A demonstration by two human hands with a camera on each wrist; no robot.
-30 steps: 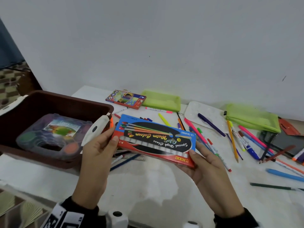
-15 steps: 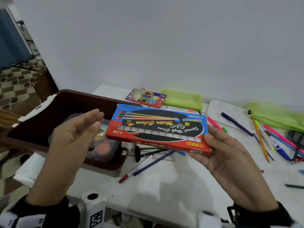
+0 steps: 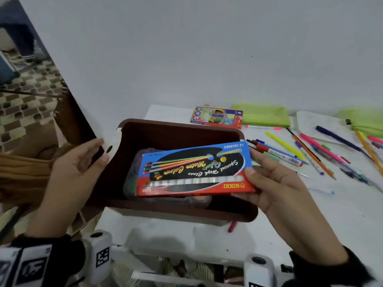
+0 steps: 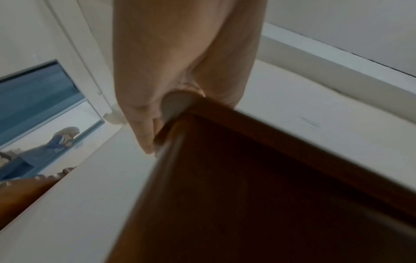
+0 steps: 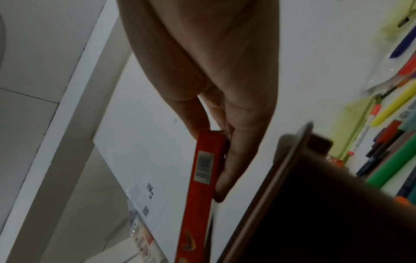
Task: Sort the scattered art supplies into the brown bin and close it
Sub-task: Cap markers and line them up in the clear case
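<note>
Our right hand (image 3: 273, 183) reached in from the lower right of the frame and pinched the paint box (image 3: 194, 170) by its right end, thumb on top and fingers beneath, holding it tilted over the bin (image 3: 178, 129) at centre frame. Our left hand (image 3: 80, 160), at left of centre, lay with straight fingers against the bin's left wall, gripping nothing. Inside the bin, under the box, sat a clear case (image 3: 132, 179) with blurred contents, while pens (image 3: 310, 150) lay scattered at the right.
</note>
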